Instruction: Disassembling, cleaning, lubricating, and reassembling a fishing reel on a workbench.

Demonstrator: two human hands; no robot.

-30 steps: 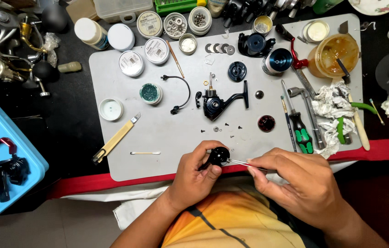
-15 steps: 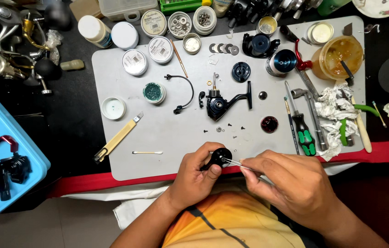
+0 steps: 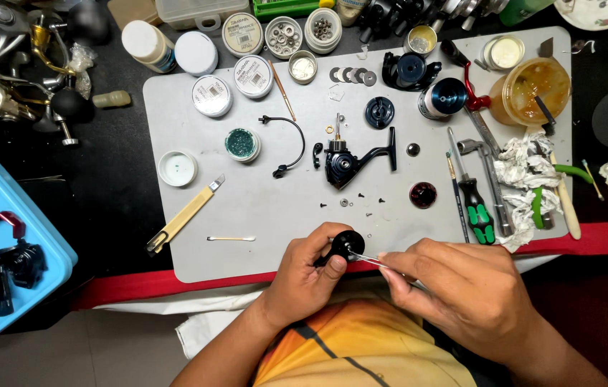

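My left hand (image 3: 304,276) holds a small round black reel part (image 3: 348,244) at the near edge of the grey mat (image 3: 261,208). My right hand (image 3: 462,290) grips thin metal tweezers (image 3: 368,259), whose tips touch the black part. Farther back, in the middle of the mat, lies the black fishing reel body (image 3: 347,163), with several tiny screws (image 3: 361,203) just in front of it. A curved black bail wire (image 3: 286,140) lies to its left.
A yellow utility knife (image 3: 182,216) and a cotton swab (image 3: 231,239) lie at the mat's left. Small jars and lids (image 3: 243,68) line the back. Screwdrivers (image 3: 472,201), crumpled tissue (image 3: 526,172) and an orange-liquid cup (image 3: 533,86) sit right. A blue tray (image 3: 3,236) stands far left.
Both hands have stayed at the mat's near edge, shifting only slightly; the tweezers remain at the black part.
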